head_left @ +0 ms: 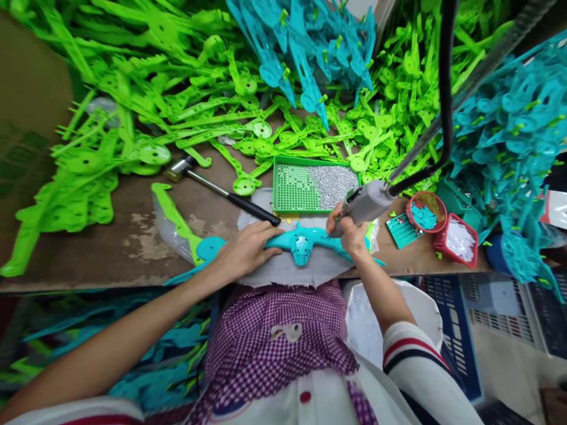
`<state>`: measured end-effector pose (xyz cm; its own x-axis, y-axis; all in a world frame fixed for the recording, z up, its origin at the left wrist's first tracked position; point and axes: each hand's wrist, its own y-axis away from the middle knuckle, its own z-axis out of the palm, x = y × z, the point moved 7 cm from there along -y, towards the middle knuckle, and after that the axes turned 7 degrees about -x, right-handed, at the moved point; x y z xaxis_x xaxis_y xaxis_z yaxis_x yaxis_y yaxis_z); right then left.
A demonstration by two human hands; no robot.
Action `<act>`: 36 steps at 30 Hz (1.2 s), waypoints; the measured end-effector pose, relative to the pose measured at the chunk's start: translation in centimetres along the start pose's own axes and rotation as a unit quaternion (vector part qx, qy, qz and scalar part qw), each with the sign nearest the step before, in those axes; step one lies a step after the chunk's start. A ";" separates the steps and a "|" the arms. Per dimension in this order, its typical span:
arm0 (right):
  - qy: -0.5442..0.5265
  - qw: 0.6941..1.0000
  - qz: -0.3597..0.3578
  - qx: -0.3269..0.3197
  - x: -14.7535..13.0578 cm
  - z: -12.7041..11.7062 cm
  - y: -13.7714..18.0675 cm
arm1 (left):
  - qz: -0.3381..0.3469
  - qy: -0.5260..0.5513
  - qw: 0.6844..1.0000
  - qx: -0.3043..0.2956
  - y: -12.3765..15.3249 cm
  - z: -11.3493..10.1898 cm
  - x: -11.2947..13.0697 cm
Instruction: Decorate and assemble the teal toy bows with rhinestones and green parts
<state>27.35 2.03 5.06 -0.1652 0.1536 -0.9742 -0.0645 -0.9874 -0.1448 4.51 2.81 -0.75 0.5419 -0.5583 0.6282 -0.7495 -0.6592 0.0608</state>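
On a grey cloth point(283, 276) at the table's front edge lies a long teal plastic part point(316, 237) with a broad middle and two wing-like arms. My left hand point(245, 251) is closed on the part's left arm, thumb in front. In my right hand point(349, 231) is a grey power screwdriver point(368, 203), its cable rising to the upper right. The screwdriver's front end is over the part's right arm; its tip is hidden by my fingers. Just behind stands a green tray point(295, 208) partly filled with small silver screws point(334, 186).
A hammer point(221, 192) lies left of the tray. Lime-green parts point(177, 106) and teal parts point(305, 53) are heaped behind. At right are a red basket point(427, 200) of teal pieces, a red box point(476, 251) of white pieces and a teal card point(402, 231).
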 end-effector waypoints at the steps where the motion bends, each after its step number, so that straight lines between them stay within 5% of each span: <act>1: 0.000 1.000 0.000 -0.008 -0.3 0.1 0.0 | 0.000 -0.003 1.000 0.000 0.0 0.0 0.0; 4: -0.010 1.000 -0.004 -0.014 -2.0 0.7 -1.1 | 0.003 -0.001 1.000 -0.005 0.1 -0.1 0.1; 8: 0.011 0.997 -0.044 0.058 -4.0 1.4 -5.8 | 0.008 -0.004 1.000 0.006 -0.2 -0.3 0.3; 14: 0.095 0.990 -0.070 0.072 -2.0 2.6 -11.6 | 0.005 -0.015 1.000 -0.008 -1.0 -0.2 0.1; 36: 0.110 0.989 -0.054 0.083 -0.2 1.7 -12.5 | 0.026 0.008 1.000 0.007 -0.9 -0.3 0.0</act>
<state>26.52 14.36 7.32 0.0688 0.2268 -0.9715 -0.2334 -0.9431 -0.2367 5.12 3.57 -0.53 0.4960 -0.5836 0.6430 -0.7709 -0.6367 0.0168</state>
